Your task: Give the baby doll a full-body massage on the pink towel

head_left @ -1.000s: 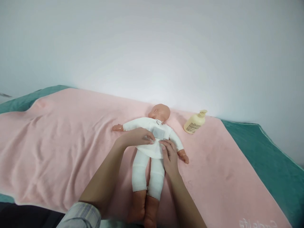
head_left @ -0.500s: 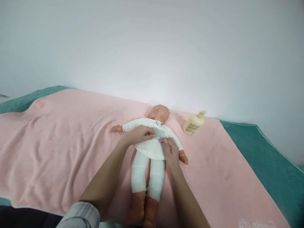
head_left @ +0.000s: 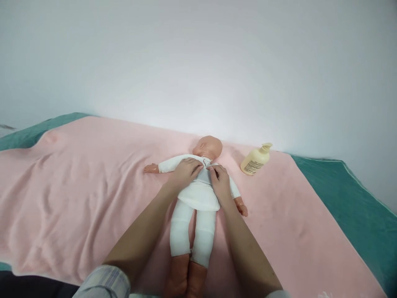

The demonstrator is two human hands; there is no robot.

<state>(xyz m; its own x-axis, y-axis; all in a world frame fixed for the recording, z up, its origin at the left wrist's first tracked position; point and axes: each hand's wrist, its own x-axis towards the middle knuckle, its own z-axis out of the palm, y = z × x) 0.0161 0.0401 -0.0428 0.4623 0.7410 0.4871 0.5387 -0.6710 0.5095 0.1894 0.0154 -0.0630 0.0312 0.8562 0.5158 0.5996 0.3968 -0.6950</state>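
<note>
A baby doll (head_left: 208, 145) lies stretched out, its head turned to the left and its arms spread. Its body is white cloth, with bare brown lower legs and hands. Over the upper torso, just below the neck, my left hand (head_left: 186, 170) and my right hand (head_left: 221, 178) face each other with bent fingers. Each pinches at the white cloth (head_left: 204, 176) there, one on either side of the middle. A short dark thread (head_left: 204, 162) shows between the fingertips at the neck. How much fabric each hand holds is partly hidden by the fingers.
A yellow pump bottle (head_left: 256, 160) stands to the right of the doll's head. Under everything lies a wrinkled pink blanket (head_left: 93, 178), with a green cover (head_left: 341, 186) showing at both sides. A pale wall (head_left: 198, 62) rises behind.
Both my hands have moved up the doll's torso, from around the waist to just below the neck. The grey-white cloth at mid-torso is now more exposed below them.
</note>
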